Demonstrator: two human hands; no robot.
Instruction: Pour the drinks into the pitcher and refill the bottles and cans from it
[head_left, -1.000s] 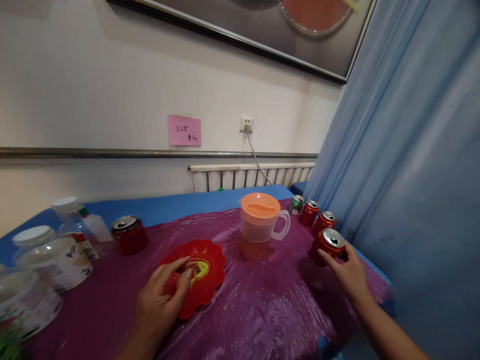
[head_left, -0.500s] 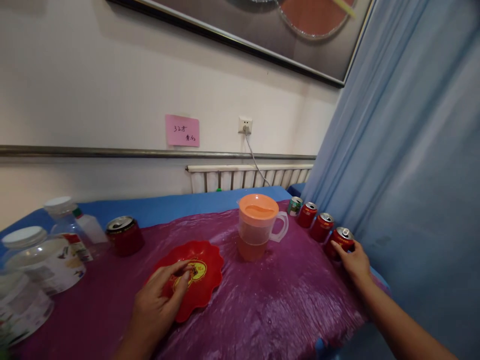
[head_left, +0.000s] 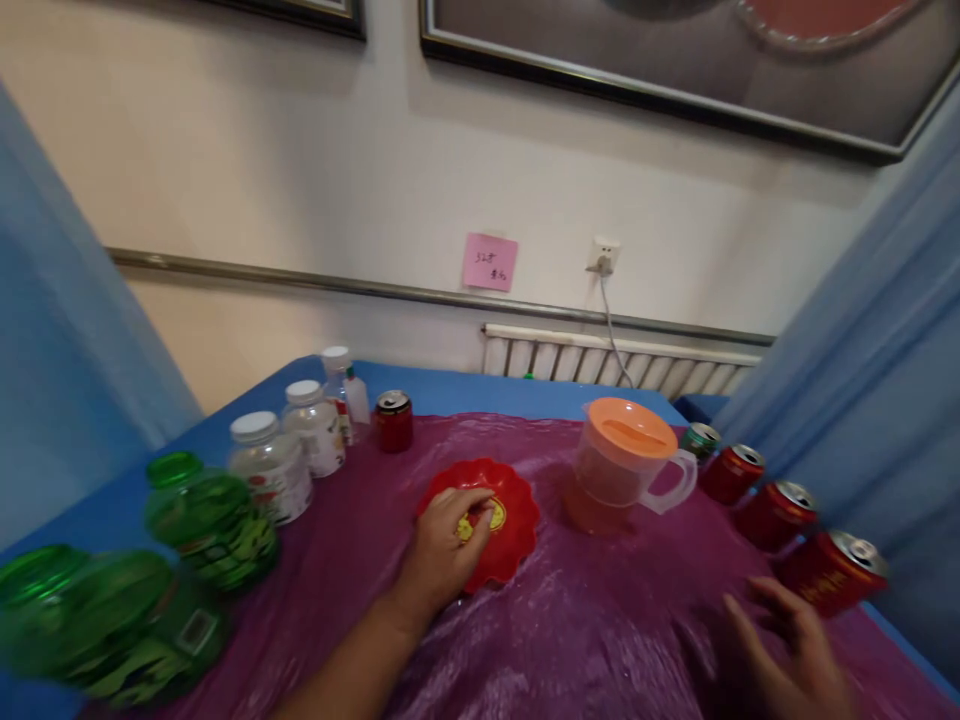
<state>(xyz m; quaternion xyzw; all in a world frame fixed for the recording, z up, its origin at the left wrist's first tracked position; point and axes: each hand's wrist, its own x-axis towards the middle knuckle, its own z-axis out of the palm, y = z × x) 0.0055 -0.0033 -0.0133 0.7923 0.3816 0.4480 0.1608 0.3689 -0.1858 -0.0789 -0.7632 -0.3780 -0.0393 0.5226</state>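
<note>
My left hand [head_left: 448,540] is over the red scalloped plate [head_left: 517,530] with a yellow design at its centre. Its thumb and fingers curve toward each other with a small gap, and I see nothing held between them. My right hand [head_left: 787,645] is open at the lower right, somewhat blurred, thumb and fingers apart. Closest to it is the nearest red drink can [head_left: 832,575], which it does not appear to grip. Between the hands stands a clear pitcher [head_left: 611,475] with an orange lid, a side handle and orange liquid inside.
Two more red cans [head_left: 776,515] and a green can [head_left: 699,440] continue the right-hand row. Another red can [head_left: 394,425] stands at back left, beside clear white-lidded jars [head_left: 274,475] and green jars [head_left: 214,525]. Purple plastic sheeting [head_left: 570,640] covers the table.
My right hand has let go of the nearest red can and drawn back toward me. The view has swung left, bringing the green jars into sight. My left hand stays over the plate.
</note>
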